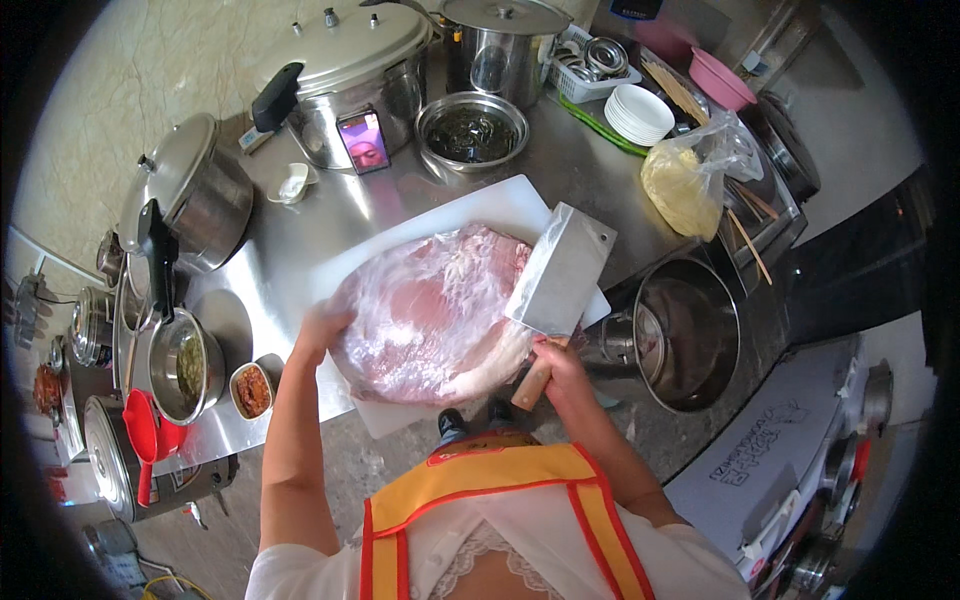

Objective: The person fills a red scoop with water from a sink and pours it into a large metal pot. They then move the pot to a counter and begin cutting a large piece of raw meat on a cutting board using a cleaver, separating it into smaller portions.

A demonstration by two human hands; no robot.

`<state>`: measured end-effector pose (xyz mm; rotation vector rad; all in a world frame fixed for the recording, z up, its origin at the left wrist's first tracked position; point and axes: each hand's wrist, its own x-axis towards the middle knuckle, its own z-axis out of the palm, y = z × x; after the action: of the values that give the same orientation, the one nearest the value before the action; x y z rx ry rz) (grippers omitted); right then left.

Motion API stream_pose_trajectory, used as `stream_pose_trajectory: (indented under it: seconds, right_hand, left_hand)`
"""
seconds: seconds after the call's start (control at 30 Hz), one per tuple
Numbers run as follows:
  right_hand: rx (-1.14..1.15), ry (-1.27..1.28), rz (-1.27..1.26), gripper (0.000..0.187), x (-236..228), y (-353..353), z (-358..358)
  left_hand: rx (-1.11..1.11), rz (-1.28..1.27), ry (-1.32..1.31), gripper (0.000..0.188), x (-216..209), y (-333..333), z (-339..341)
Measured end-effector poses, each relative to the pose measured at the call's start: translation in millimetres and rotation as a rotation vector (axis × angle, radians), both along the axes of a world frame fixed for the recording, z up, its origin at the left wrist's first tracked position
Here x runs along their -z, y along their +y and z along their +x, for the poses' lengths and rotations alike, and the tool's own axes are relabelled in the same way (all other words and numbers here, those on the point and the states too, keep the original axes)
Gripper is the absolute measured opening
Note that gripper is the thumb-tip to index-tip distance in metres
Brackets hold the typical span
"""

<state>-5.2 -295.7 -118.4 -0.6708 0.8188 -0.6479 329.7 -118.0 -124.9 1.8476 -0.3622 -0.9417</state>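
A large slab of raw meat [430, 310], pale pink with a whitish membrane, lies on a white cutting board [500, 205] and covers most of it. At its left edge is my left hand [325, 328], closed on the rim of the meat with its fingertips partly hidden. My right hand [562, 362] grips the wooden handle of a broad cleaver [568, 265]. The cleaver's wide steel blade is at the meat's right edge, partly over the board. Whether the blade cuts into the meat, I cannot tell.
Behind the board stand a steel bowl of dark contents [472, 133], a propped phone [363, 140] and a large pressure cooker [350, 80]. A bag of yellow food [685, 185] and an empty steel pot [688, 335] are right. Left are another cooker [190, 190] and a red scoop [150, 435].
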Motion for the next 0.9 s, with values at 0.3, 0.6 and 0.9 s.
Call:
stream_pose_trajectory:
  seconds: [0.3,0.6,0.9]
  right_hand:
    - [0.002,-0.059,-0.003,0.022,-24.0,-31.6,45.6]
    - [-0.1,-0.115,-0.046,0.014,-5.4,-53.5,46.5]
    - [-0.03,-0.047,-0.057,0.013,4.0,-46.2,33.7]
  left_hand:
    - [-0.389,-0.254,0.275,0.039,-2.7,32.2,-65.3]
    - [-0.643,-0.292,0.12,0.031,11.1,22.3,-99.6]
    - [-0.611,-0.282,0.014,0.03,32.8,14.0,-64.7]
